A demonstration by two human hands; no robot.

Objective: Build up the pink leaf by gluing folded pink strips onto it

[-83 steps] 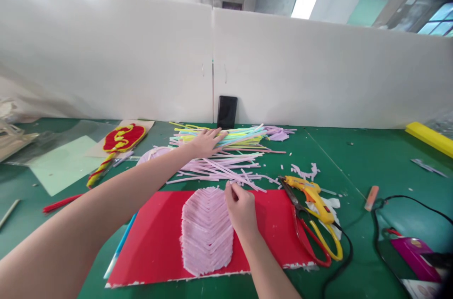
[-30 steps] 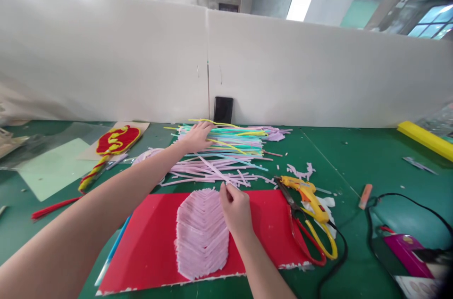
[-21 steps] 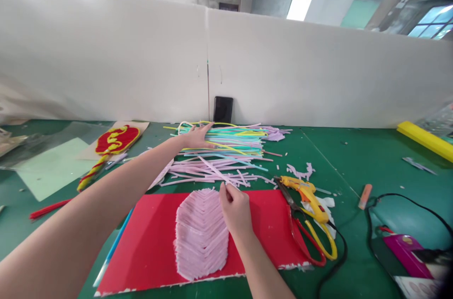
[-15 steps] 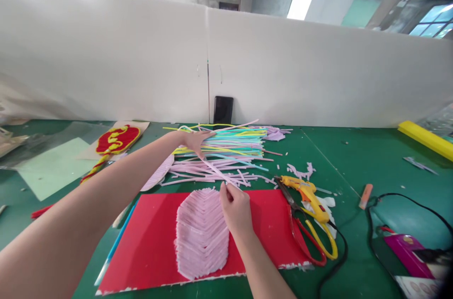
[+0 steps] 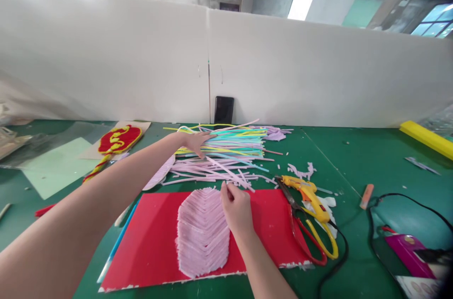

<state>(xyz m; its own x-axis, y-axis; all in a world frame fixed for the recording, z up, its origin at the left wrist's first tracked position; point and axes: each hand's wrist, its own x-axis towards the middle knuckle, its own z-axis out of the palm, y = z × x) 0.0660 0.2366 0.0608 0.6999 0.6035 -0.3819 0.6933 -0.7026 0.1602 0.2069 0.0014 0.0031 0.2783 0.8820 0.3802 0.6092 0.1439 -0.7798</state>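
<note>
Toward the left edge of the green table [image 5: 354, 148] we see a pale sheet [image 5: 56, 167] and, beside it, a red-and-yellow fan [image 5: 122, 138] on a card. Right of our forearm, partly hidden behind it, lies a flat pink oval [image 5: 161, 174], which shows more plainly than a second ago. Our left hand [image 5: 197, 142] rests near the table's back edge with fingers spread over a heap of pipe cleaners [image 5: 240, 141]; whether it grips any, we cannot tell. The pink pipe cleaner [image 5: 226, 170] slanting from beside our thumb has just shifted, its lower end swung rightward, so it lies loose between our hands. A phone [image 5: 224, 109] leans behind the heap. Nearer us, the ribbed pink leaf [image 5: 203, 233] lies flat, mid-length on the red board [image 5: 152, 237]. By its upper right side our right hand [image 5: 238, 207], unmoved, has thumb and forefinger pressed together; what they pinch, if anything, is hidden. At the board's right end lie scissors [image 5: 296, 207] and a yellow glue gun [image 5: 318, 207].
</note>
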